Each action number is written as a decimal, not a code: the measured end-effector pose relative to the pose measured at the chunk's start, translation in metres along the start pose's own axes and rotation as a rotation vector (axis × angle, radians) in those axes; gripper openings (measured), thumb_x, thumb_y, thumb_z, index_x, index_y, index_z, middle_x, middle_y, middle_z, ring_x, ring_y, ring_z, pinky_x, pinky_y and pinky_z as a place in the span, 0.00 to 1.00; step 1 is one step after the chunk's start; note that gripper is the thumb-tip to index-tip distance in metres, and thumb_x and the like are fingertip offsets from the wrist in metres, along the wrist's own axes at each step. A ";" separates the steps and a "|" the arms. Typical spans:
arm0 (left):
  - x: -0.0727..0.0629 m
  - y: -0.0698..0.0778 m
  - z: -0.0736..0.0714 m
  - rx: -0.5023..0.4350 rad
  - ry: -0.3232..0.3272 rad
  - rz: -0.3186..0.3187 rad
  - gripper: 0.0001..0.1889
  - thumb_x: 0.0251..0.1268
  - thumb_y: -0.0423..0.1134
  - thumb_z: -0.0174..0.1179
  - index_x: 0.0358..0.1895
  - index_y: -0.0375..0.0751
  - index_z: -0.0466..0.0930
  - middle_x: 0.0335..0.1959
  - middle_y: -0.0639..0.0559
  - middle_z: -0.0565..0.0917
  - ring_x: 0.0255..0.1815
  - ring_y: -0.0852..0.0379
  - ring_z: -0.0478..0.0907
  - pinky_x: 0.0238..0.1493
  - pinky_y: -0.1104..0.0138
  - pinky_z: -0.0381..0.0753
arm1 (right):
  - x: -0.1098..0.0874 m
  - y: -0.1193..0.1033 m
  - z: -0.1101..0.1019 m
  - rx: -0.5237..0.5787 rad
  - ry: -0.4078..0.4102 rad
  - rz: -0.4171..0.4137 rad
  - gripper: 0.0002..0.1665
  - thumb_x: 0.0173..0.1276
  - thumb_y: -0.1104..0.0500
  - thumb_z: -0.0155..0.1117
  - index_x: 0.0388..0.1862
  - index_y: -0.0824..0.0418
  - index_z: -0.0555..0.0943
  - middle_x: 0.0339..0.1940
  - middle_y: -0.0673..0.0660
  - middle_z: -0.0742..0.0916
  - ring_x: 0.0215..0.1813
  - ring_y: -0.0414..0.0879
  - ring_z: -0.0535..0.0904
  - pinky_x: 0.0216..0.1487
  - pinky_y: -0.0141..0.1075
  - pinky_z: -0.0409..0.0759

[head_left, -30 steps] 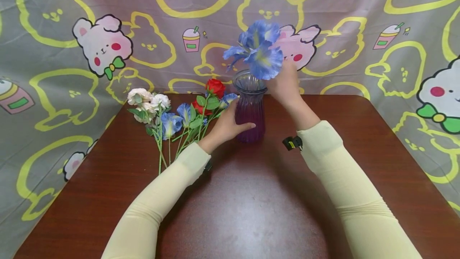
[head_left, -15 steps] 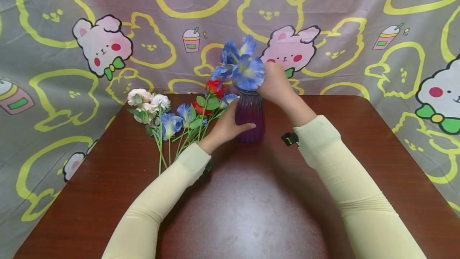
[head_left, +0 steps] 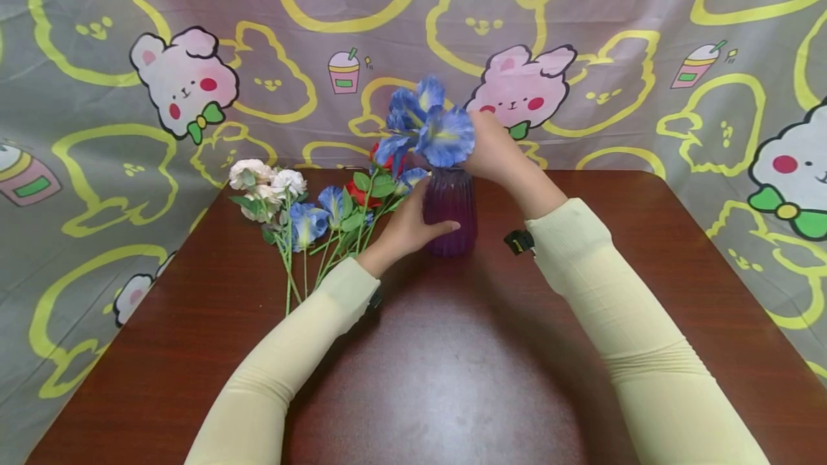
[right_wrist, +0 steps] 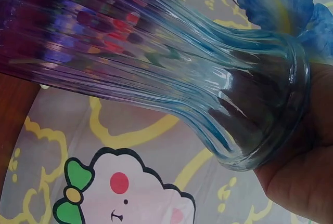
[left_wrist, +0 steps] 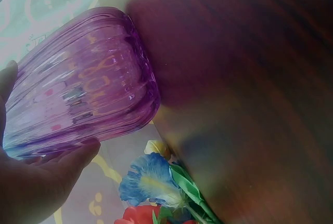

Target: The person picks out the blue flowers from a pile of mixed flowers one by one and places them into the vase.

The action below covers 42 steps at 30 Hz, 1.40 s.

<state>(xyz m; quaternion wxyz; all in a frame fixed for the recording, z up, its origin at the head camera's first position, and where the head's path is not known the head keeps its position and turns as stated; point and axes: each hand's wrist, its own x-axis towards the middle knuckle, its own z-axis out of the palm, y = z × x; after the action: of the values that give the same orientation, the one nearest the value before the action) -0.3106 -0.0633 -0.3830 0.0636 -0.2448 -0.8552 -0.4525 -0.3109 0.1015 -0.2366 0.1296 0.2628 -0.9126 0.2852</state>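
A ribbed glass vase [head_left: 452, 217], purple below and clear bluish at the flared mouth [right_wrist: 270, 94], stands upright on the table. My left hand [head_left: 403, 226] holds its side, thumb across the front; in the left wrist view the fingers and thumb [left_wrist: 78, 161] lie on either side of the glass. At the vase's mouth, my right hand [head_left: 496, 151] grips a blue artificial iris [head_left: 426, 128] by the stem just below the bloom. Petals cover the rim in the head view, and my fingertips are hidden there. The right wrist view shows this hand [right_wrist: 296, 182] beside the rim.
Left of the vase lie several artificial flowers: pale pink-white ones [head_left: 258, 185], blue irises [head_left: 306, 224] and red roses [head_left: 363, 192], green stems toward me. A printed curtain [head_left: 581, 6] hangs behind the brown table [head_left: 413, 379].
My right hand has moved left and down with the blue iris, bringing the bloom from above and right of the vase's mouth down over it. My left hand and the vase stay put.
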 end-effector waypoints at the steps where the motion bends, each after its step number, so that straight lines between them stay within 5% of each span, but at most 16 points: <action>1: 0.000 0.000 0.000 0.000 -0.001 -0.003 0.54 0.55 0.49 0.72 0.76 0.31 0.44 0.75 0.38 0.55 0.74 0.47 0.55 0.70 0.56 0.59 | 0.000 -0.001 -0.001 -0.003 -0.005 0.000 0.06 0.66 0.64 0.57 0.31 0.66 0.78 0.32 0.63 0.83 0.36 0.54 0.79 0.42 0.49 0.78; 10: -0.001 0.002 -0.001 0.021 -0.007 -0.032 0.55 0.55 0.51 0.71 0.76 0.32 0.44 0.76 0.38 0.54 0.74 0.46 0.54 0.70 0.56 0.59 | 0.003 -0.001 -0.002 -0.014 -0.049 -0.041 0.05 0.65 0.64 0.60 0.32 0.66 0.79 0.35 0.63 0.84 0.39 0.54 0.80 0.45 0.48 0.77; 19: 0.000 0.002 -0.001 0.040 -0.017 -0.036 0.55 0.56 0.52 0.71 0.77 0.33 0.42 0.76 0.39 0.52 0.75 0.48 0.51 0.71 0.57 0.56 | 0.004 -0.001 -0.003 -0.002 -0.091 -0.085 0.07 0.63 0.61 0.66 0.29 0.65 0.82 0.26 0.59 0.84 0.30 0.50 0.77 0.39 0.43 0.78; 35: 0.000 0.002 -0.001 0.030 -0.016 -0.029 0.55 0.57 0.51 0.70 0.77 0.33 0.42 0.76 0.39 0.52 0.75 0.48 0.50 0.71 0.57 0.55 | 0.001 0.000 -0.010 -0.024 -0.124 -0.102 0.07 0.63 0.59 0.68 0.32 0.64 0.84 0.24 0.57 0.83 0.27 0.48 0.76 0.35 0.41 0.77; 42: 0.000 0.003 -0.002 0.049 -0.022 -0.039 0.56 0.57 0.52 0.70 0.77 0.34 0.40 0.77 0.40 0.51 0.76 0.48 0.50 0.71 0.57 0.55 | -0.002 0.002 -0.016 -0.094 -0.111 -0.071 0.11 0.65 0.72 0.58 0.40 0.66 0.86 0.26 0.59 0.81 0.29 0.51 0.72 0.34 0.39 0.72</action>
<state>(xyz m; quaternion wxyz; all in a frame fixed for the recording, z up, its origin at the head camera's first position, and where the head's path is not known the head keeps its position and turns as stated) -0.3095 -0.0634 -0.3801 0.0514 -0.2313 -0.8712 -0.4299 -0.3091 0.1137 -0.2253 0.1009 0.3040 -0.9209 0.2221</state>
